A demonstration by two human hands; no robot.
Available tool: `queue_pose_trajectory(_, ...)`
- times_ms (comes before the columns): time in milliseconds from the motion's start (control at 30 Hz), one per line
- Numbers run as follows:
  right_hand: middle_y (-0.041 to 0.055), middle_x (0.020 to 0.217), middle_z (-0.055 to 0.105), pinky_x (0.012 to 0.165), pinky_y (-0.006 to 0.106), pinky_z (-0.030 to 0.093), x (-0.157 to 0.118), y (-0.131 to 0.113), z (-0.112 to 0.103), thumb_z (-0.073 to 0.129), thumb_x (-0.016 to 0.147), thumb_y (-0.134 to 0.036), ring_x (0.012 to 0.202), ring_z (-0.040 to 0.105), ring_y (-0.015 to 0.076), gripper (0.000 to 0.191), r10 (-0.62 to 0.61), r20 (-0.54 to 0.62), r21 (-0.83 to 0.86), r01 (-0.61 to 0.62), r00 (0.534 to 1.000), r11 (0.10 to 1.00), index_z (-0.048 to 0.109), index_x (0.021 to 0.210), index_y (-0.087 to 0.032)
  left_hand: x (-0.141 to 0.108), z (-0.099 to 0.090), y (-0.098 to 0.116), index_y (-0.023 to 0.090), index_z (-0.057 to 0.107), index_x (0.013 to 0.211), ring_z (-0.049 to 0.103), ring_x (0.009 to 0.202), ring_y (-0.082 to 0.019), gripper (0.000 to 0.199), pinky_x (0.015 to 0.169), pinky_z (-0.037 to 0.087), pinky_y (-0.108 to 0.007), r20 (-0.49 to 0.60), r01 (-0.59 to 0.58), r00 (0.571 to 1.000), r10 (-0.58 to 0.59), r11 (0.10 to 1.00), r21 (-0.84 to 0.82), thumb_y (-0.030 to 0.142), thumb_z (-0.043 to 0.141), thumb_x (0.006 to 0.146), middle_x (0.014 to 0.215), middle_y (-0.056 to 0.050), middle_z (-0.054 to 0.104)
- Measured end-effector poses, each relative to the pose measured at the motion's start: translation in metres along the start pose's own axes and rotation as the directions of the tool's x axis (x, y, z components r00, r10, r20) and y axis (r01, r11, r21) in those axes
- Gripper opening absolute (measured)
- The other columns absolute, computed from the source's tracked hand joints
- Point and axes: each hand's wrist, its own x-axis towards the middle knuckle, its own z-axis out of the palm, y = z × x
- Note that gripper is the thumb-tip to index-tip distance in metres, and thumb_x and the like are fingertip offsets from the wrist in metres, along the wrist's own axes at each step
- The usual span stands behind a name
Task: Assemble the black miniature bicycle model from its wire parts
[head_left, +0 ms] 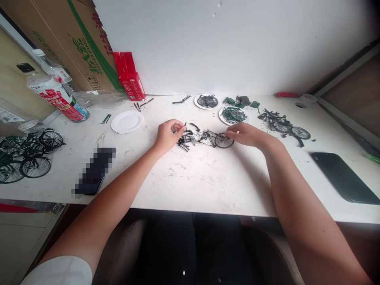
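Observation:
My left hand [170, 133] pinches a small, thin dark piece [185, 126] between thumb and fingertips, above several loose black bicycle parts [185, 141]. My right hand [245, 134] has its fingers closed at the rim of a black spoked model bicycle wheel [224, 141]. This wheel is at the right end of a small bicycle frame [209, 138] lying on the white table [202, 178]. A curved black fender-like part [195, 127] lies just behind, between my hands.
Behind my hands are a plate of wheels [207, 101] and a plate of green parts [233, 115]. More bicycle parts [282, 124] lie to the right. Stacked paper plates [127, 121], bottles [63, 99], a phone [96, 174] and assembled bicycles [32, 156] are at left; a dark tray [346, 176] lies right.

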Motion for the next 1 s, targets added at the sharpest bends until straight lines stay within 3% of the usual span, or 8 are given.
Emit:
queue_pose_trajectory(67, 0.0028, 0.060, 0.064, 0.056, 0.036, 0.042, -0.002, -0.002, -0.001, 0.068, 0.090, -0.062, 0.057, 0.056, 0.0208, 0.042, -0.028, 0.045, -0.020, 0.029, 0.999, 0.999, 0.072, 0.071, -0.025, 0.001, -0.002, -0.001, 0.020, 0.077, 0.092, 0.072, 0.081, -0.016, 0.008, 0.081, 0.059, -0.032, -0.012, 0.009, 1.000, -0.009, 1.000, 0.010, 0.026, 0.074, 0.088, 0.088, -0.004, 0.079)
queue_pose_trajectory(200, 0.0037, 0.059, 0.064, 0.054, 0.036, 0.040, -0.005, -0.015, -0.002, 0.067, 0.087, -0.075, 0.050, 0.052, 0.0186, 0.054, 0.046, 0.103, -0.076, -0.038, 0.994, 0.996, 0.071, 0.071, -0.024, 0.003, -0.004, -0.006, 0.020, 0.078, 0.093, 0.071, 0.081, -0.017, 0.009, 0.082, 0.060, -0.032, -0.046, 0.026, 0.999, -0.024, 0.999, 0.032, 0.027, 0.074, 0.088, 0.090, -0.005, 0.080)
queue_pose_trajectory(300, 0.0029, 0.057, 0.059, 0.057, 0.036, 0.040, -0.007, -0.028, 0.001, 0.064, 0.091, -0.075, 0.050, 0.051, 0.0198, 0.053, 0.064, -0.052, -0.122, -0.069, 0.997, 0.990, 0.074, 0.085, -0.023, 0.004, -0.004, -0.010, 0.020, 0.078, 0.094, 0.071, 0.081, -0.017, 0.011, 0.082, 0.060, -0.032, -0.059, 0.036, 0.998, -0.034, 0.999, 0.040, 0.029, 0.075, 0.088, 0.091, -0.005, 0.080)
queue_pose_trajectory(367, 0.0025, 0.060, 0.059, 0.059, 0.036, 0.039, -0.008, -0.038, 0.005, 0.059, 0.096, -0.071, 0.052, 0.051, 0.0198, 0.051, 0.011, -0.127, -0.116, -0.025, 0.992, 0.993, 0.075, 0.094, -0.022, 0.005, -0.004, -0.012, 0.020, 0.078, 0.095, 0.071, 0.082, -0.017, 0.012, 0.082, 0.060, -0.032, -0.065, 0.036, 0.997, -0.034, 0.998, 0.044, 0.030, 0.075, 0.089, 0.092, -0.005, 0.080)
queue_pose_trajectory(467, 0.0039, 0.069, 0.061, 0.063, 0.036, 0.041, -0.010, -0.051, 0.016, 0.058, 0.097, -0.070, 0.063, 0.055, 0.0209, 0.052, -0.155, -0.087, -0.010, 0.155, 0.984, 0.988, 0.077, 0.101, -0.022, 0.006, -0.005, -0.016, 0.020, 0.079, 0.098, 0.072, 0.083, -0.017, 0.013, 0.082, 0.060, -0.032, -0.072, 0.038, 0.997, -0.035, 0.998, 0.047, 0.029, 0.073, 0.090, 0.094, -0.006, 0.081)
queue_pose_trajectory(600, 0.0088, 0.083, 0.068, 0.073, 0.040, 0.048, -0.009, -0.059, 0.036, 0.072, 0.089, -0.068, 0.084, 0.061, 0.0282, 0.054, -0.341, -0.018, 0.021, 0.342, 0.940, 0.940, 0.078, 0.115, -0.021, 0.006, -0.005, -0.019, 0.020, 0.079, 0.102, 0.073, 0.086, -0.018, 0.015, 0.083, 0.060, -0.033, -0.067, 0.051, 0.997, -0.048, 0.998, 0.043, 0.029, 0.072, 0.091, 0.098, -0.007, 0.081)
queue_pose_trajectory(800, 0.0148, 0.098, 0.071, 0.084, 0.048, 0.051, -0.006, -0.061, 0.058, 0.069, 0.094, -0.064, 0.097, 0.059, 0.0346, 0.059, -0.383, -0.043, -0.096, 0.378, 0.923, 0.921, 0.074, 0.132, -0.019, 0.004, -0.003, -0.017, 0.021, 0.078, 0.103, 0.074, 0.088, -0.018, 0.015, 0.087, 0.060, -0.035, -0.042, 0.059, 0.997, -0.058, 0.997, 0.039, 0.029, 0.072, 0.092, 0.100, -0.006, 0.081)
queue_pose_trajectory(1000, 0.0177, 0.140, 0.064, 0.105, 0.059, 0.048, -0.008, -0.079, 0.073, 0.064, 0.098, -0.057, 0.129, 0.053, 0.0415, 0.056, -0.458, -0.077, -0.160, 0.443, 0.885, 0.882, 0.067, 0.144, -0.024, 0.002, -0.002, -0.013, 0.022, 0.079, 0.104, 0.075, 0.094, -0.020, 0.015, 0.090, 0.061, -0.036, -0.006, 0.067, 0.998, -0.067, 0.997, 0.038, 0.027, 0.070, 0.093, 0.105, -0.007, 0.081)
